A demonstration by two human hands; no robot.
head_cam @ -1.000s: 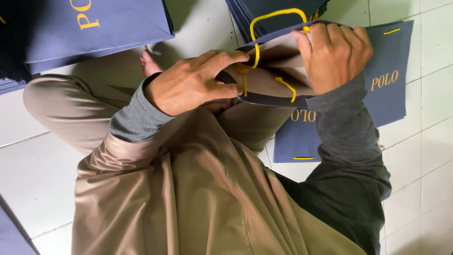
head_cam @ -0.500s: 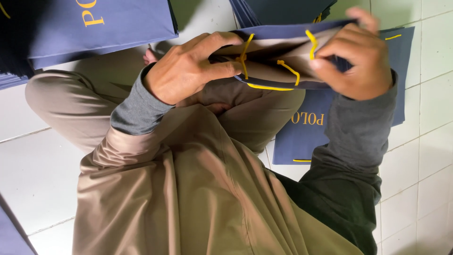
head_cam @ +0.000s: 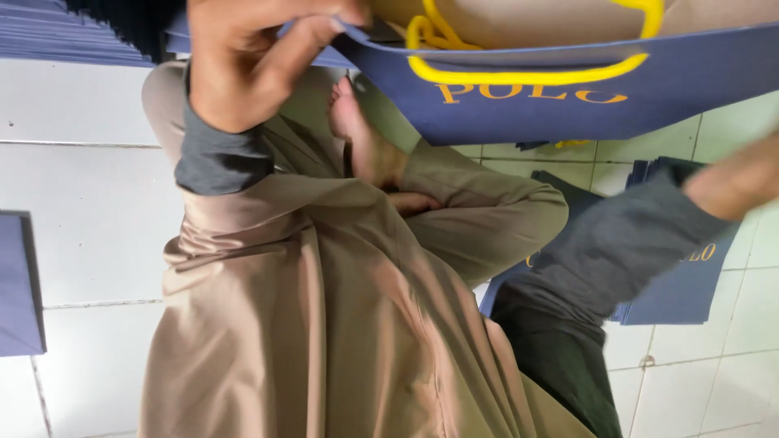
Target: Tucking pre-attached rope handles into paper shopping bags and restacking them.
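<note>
While you sit cross-legged on the white tiled floor, your left hand pinches the rim of the navy paper bag held up top; your right hand blurs, fingers unreadable, above flat bags.

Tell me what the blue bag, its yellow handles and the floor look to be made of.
Bag: likely matte paper or thin card; it keeps flat panels and a crisp top edge, pale inside.
Handles: probably cord or thin rope; round, smooth, bright yellow, bending in soft loops.
Floor: seemingly glazed white ceramic tile; hard, faintly shiny squares with dark grout lines.
The left hand grips the bag's rim.
</note>
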